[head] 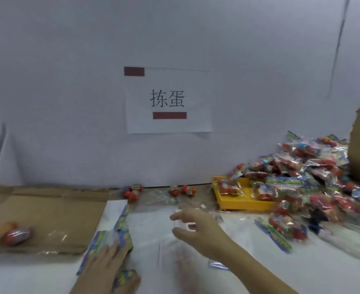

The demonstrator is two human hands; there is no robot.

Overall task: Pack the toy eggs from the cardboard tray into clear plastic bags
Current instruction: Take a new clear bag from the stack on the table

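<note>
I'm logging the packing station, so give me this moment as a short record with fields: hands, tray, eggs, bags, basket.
left hand: flat on stack of empty bags
right hand: open, over the white table, nothing visibly held
cardboard tray: blurred toy eggs at its left end
loose eggs: by the back wall
yellow basket: partly covered by pile of filled bags

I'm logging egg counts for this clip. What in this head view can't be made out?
Head view:
Toy eggs on the cardboard tray: motion blur, number unclear.
Pile of packed bags: overlapping, cut by the right edge, uncountable.
Left hand: blurred, forearm cut by the bottom edge.
Sign: two red bars cover parts of it.
Loose eggs by the wall: small and blurred, prints unreadable.
</note>
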